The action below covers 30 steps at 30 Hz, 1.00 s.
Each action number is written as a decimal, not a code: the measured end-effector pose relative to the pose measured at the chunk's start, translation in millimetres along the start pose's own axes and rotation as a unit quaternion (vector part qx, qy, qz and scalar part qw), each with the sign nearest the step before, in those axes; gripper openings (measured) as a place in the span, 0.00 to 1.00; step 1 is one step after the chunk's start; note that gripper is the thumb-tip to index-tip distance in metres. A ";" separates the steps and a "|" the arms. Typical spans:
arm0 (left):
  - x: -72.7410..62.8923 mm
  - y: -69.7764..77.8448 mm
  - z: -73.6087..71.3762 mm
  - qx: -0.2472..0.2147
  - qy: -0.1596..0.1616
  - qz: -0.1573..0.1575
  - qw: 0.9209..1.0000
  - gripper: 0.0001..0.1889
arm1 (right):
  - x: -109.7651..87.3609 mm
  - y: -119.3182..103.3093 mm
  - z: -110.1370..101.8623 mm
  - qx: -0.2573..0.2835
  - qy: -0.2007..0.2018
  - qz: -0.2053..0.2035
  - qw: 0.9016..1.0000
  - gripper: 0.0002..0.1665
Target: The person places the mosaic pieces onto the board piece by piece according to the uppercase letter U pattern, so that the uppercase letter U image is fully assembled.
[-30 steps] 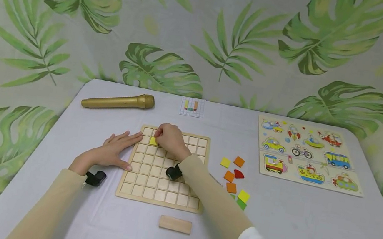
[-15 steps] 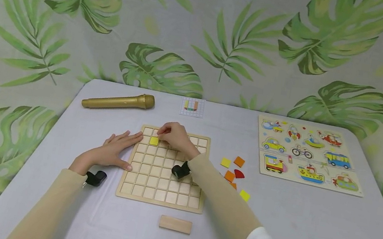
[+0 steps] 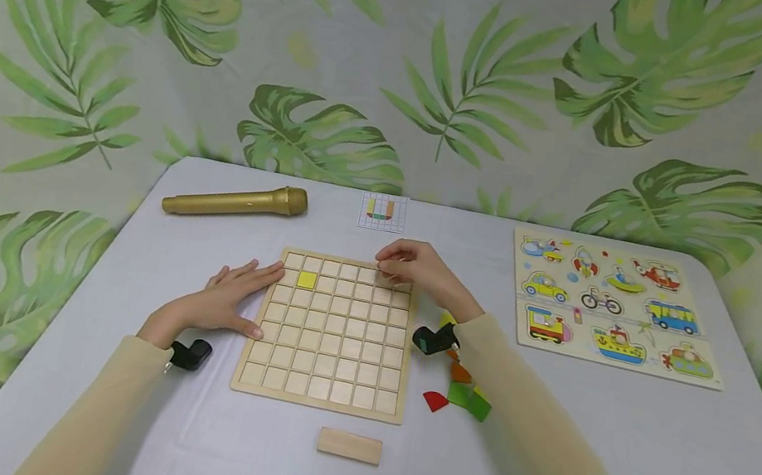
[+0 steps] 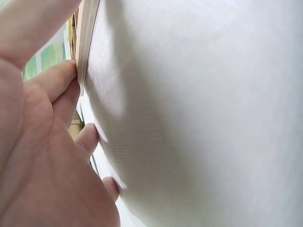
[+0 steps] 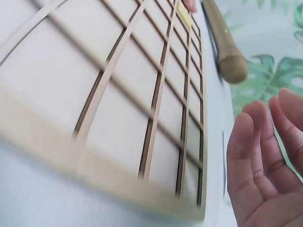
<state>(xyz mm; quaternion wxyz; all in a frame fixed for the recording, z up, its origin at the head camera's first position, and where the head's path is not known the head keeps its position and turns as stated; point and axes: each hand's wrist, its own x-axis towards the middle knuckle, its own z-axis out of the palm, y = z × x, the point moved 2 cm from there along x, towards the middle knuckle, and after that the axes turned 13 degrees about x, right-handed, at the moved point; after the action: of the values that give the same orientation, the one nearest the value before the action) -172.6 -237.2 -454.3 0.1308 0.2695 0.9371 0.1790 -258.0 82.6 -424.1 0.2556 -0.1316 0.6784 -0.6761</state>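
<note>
A wooden grid board (image 3: 315, 406) lies in the middle of the table, with one yellow square tile (image 3: 307, 280) set in a cell near its far left corner. My left hand (image 3: 222, 302) rests at the board's left edge, fingers spread, thumb and fingertips at the rim. In the left wrist view two fingertips touch the board's side (image 4: 85, 52). My right hand (image 3: 421, 268) hovers over the far right corner, its fingers loosely bent and holding nothing in the right wrist view. My right forearm hides part of the loose pieces beside the board.
Right of the board lie green tiles (image 3: 459, 394), an orange tile (image 3: 460, 373) and a red quarter-circle piece (image 3: 433, 401). A wooden block (image 3: 349, 446) sits in front. Behind are a gold microphone (image 3: 236, 201) and a pattern card (image 3: 382, 213). A vehicle puzzle (image 3: 614, 310) stands far right.
My right hand has left the yellow tile and moved right across the board to its far right corner. The tile stays in its cell. My left hand has not moved.
</note>
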 end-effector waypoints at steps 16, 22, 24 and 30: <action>1.3 -0.2 0.9 0.003 -0.002 0.001 1.000 0.55 | -57.2 10.8 -71.0 -0.004 0.023 0.034 0.999 0.18; 1.2 1.2 -0.1 0.000 -0.007 -0.004 1.000 0.55 | -74.6 19.9 -87.2 -0.025 0.036 0.053 0.998 0.19; 1.0 1.6 -0.2 0.000 -0.007 -0.007 1.000 0.55 | -78.9 21.7 -90.1 -0.027 0.039 0.054 0.997 0.20; 0.5 1.3 0.4 -0.001 -0.009 -0.014 1.000 0.55 | -86.9 25.8 -92.8 -0.037 0.049 0.054 0.997 0.21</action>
<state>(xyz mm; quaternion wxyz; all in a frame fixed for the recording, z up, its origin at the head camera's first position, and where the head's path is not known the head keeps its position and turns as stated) -172.3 -235.8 -454.2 0.1415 0.2578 0.9396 0.1753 -229.8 208.3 -439.0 0.2532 -0.0704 0.7208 -0.6414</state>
